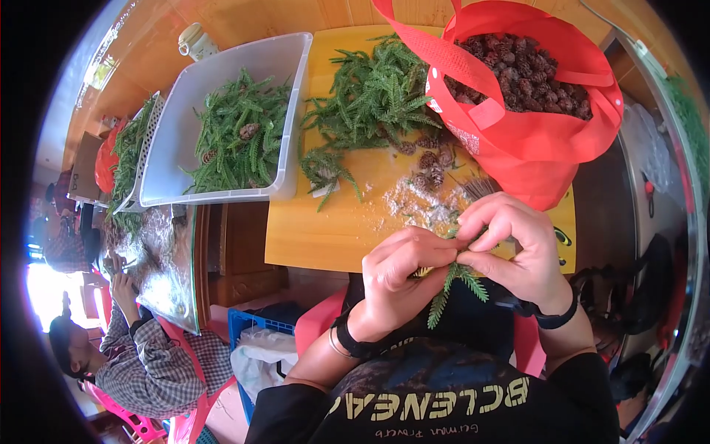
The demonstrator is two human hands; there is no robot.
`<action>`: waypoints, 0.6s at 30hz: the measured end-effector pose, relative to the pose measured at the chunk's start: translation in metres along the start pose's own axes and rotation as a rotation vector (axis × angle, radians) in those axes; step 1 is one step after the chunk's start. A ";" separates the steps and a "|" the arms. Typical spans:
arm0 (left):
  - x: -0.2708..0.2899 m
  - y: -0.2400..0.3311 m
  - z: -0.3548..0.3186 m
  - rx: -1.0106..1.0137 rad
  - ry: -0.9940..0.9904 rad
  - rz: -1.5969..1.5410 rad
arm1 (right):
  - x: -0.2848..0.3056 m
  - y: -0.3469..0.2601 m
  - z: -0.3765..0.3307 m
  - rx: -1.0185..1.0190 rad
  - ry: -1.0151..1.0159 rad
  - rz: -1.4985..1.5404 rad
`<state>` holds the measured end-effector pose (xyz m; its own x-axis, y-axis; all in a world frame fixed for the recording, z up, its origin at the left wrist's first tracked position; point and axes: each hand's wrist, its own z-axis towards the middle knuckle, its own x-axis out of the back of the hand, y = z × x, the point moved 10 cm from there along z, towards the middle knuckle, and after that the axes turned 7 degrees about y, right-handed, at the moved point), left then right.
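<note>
Close to my body, over the near edge of the yellow table (325,237), both hands pinch one small green fir-like sprig (462,285). My left hand (403,270) is closed on its upper stem, thumb and fingertips pressed together. From the other side, my right hand (521,248) grips the same spot with thumb and index finger. The leafy ends hang below the fingers, while the stem between them is mostly hidden. Just beyond my hands lie a bundle of thin brown stems (481,188), white flakes (418,203) and several small pine cones (429,164).
A red bag (566,152) full of pine cones (518,70) stands at the back right. Green sprigs (377,96) are heaped beside it. Left of them, a clear plastic bin (168,159) holds more sprigs. A person in a checked shirt (166,370) works at the far left.
</note>
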<state>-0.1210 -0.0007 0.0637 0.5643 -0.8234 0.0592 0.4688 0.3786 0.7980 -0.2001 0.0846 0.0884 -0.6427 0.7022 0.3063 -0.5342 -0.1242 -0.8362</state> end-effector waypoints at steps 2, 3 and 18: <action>0.000 -0.004 -0.001 0.029 -0.009 -0.028 | 0.004 -0.002 0.000 0.034 0.036 0.031; 0.000 -0.006 -0.002 0.056 -0.020 -0.054 | 0.002 0.000 0.000 0.013 -0.009 0.035; 0.001 0.017 0.002 -0.158 -0.040 0.206 | -0.002 0.001 -0.008 -0.042 0.003 -0.068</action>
<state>-0.1138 0.0037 0.0792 0.6329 -0.7372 0.2367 0.4492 0.5986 0.6632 -0.1951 0.0891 0.0829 -0.6042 0.7102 0.3615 -0.5526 -0.0465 -0.8322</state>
